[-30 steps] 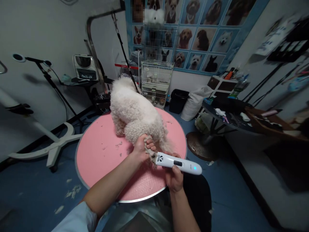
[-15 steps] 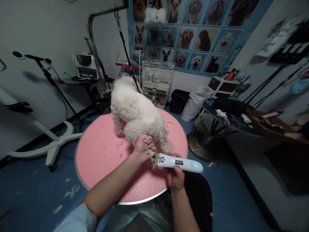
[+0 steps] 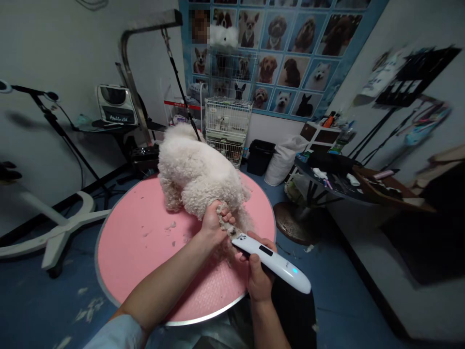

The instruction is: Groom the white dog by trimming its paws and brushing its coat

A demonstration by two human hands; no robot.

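A curly white dog (image 3: pixel 203 169) stands on a round pink grooming table (image 3: pixel 145 257), its rear toward me and its head hidden behind its body. My left hand (image 3: pixel 215 220) is closed around one of its legs, and the paw (image 3: pixel 231 230) pokes out past my fingers. In my right hand (image 3: pixel 260 271) is a white hair clipper (image 3: pixel 274 259) with a blue light lit near its lower end. The clipper's head is right at the paw; whether the blade touches cannot be made out. Tufts of cut hair (image 3: pixel 172 225) lie on the tabletop.
A metal grooming arm (image 3: pixel 127 63) rises at the back with a black strap (image 3: pixel 178 77) running down to the dog. Wire cages (image 3: pixel 228 121) and a black bin (image 3: pixel 260 157) stand behind. At right is a dark side table (image 3: pixel 334 182) with tools; at left, a white wheeled stand (image 3: pixel 69 228).
The clipper has swung so its rear end points lower, with its head still at the paw. My left hand keeps its hold on the leg. The whole view has shifted slightly.
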